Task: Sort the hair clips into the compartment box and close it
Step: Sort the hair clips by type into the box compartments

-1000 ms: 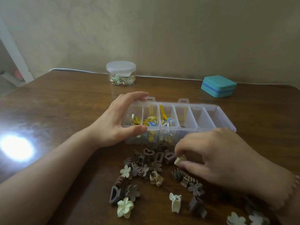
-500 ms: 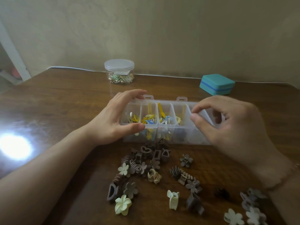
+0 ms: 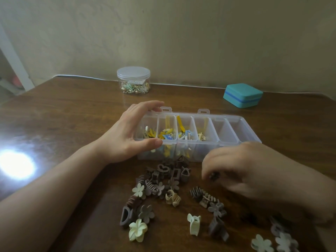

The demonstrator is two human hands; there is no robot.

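Note:
A clear compartment box [image 3: 234, 130] lies open on the wooden table, its left compartments holding yellow, white and blue clips. My left hand [image 3: 127, 137] grips the box's left end, thumb on the near wall and fingers over the far rim. In front of the box lies a heap of brown, beige and cream hair clips [image 3: 163, 180]. My right hand [image 3: 241, 171], blurred, hovers low at the heap's right side and pinches a small dark flower clip [image 3: 214, 176] between its fingertips.
A round clear jar [image 3: 133, 80] of trinkets stands at the back of the table. A teal case [image 3: 242, 95] sits at the back right. More flower clips [image 3: 272, 240] lie at the near right. A bright glare marks the table at left.
My right hand came back from over the box's middle compartments down to the table and took hold of the dark flower clip. A cream clip now lies in the fourth compartment. The left hand stayed put.

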